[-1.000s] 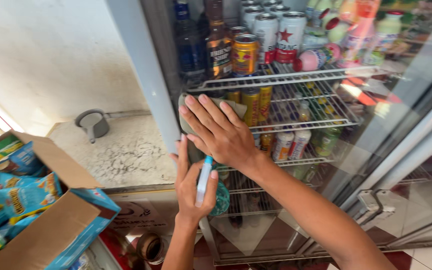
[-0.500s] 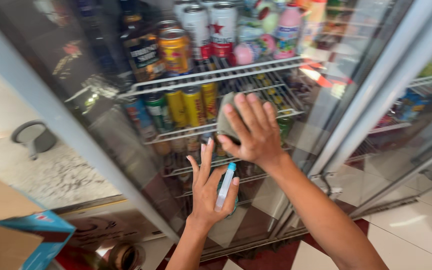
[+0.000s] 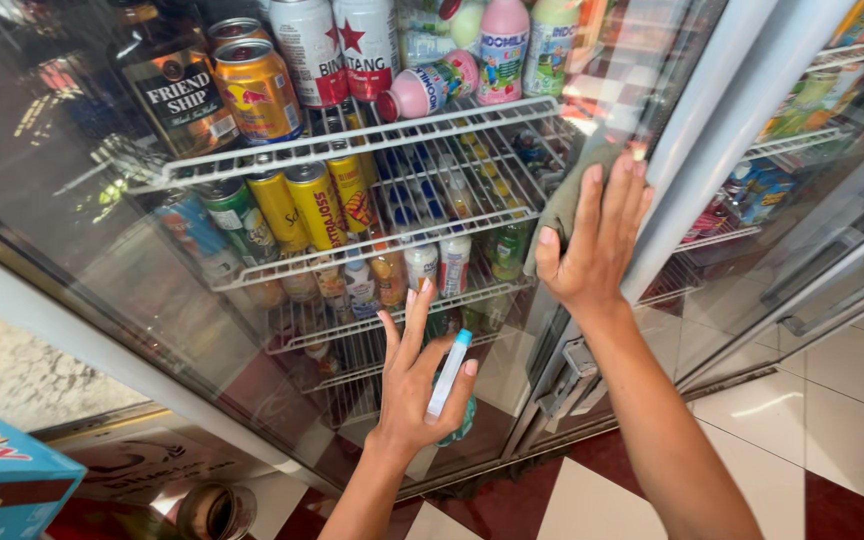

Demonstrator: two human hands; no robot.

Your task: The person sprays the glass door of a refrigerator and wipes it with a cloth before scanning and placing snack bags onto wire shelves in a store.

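My right hand (image 3: 597,245) lies flat on the glass door (image 3: 152,300) of a drinks fridge and presses a grey-green cloth (image 3: 564,200) against the glass near the door's right edge. Lower down, my left hand (image 3: 414,390) rests its spread fingers on the same glass. Between thumb and palm it holds a small white bottle with a blue cap (image 3: 449,372), and a teal part shows below the hand. Both forearms reach up from the bottom of the view.
Behind the glass, white wire shelves (image 3: 352,135) carry several cans and small bottles. A second glass door with a metal handle (image 3: 842,300) stands to the right. A blue cardboard box (image 3: 2,480) and a round tin (image 3: 214,512) sit at lower left on the red and white tiled floor.
My right hand has slid the cloth to the right across the glass, up to the door's edge. My left hand stays low on the glass with the bottle. The view has swung right.
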